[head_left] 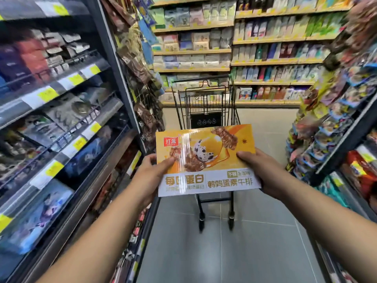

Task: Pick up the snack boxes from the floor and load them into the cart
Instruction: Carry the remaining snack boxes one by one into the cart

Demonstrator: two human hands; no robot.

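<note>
I hold a flat orange and white snack box [206, 158] level in front of me with both hands. My left hand [152, 172] grips its left edge, thumb on top. My right hand [263, 172] grips its right edge, thumb on the lid. A black wire shopping cart [206, 103] stands on the aisle floor straight ahead, just beyond the box. The box hides the lower part of the cart's basket, so I cannot see what lies inside.
Shelves of packaged goods [51, 103] line the aisle on my left, and hanging snack packets [330, 123] crowd the right. A stocked wooden shelf wall [265, 58] closes the aisle behind the cart. Grey floor tiles [234, 252] lie between me and the cart.
</note>
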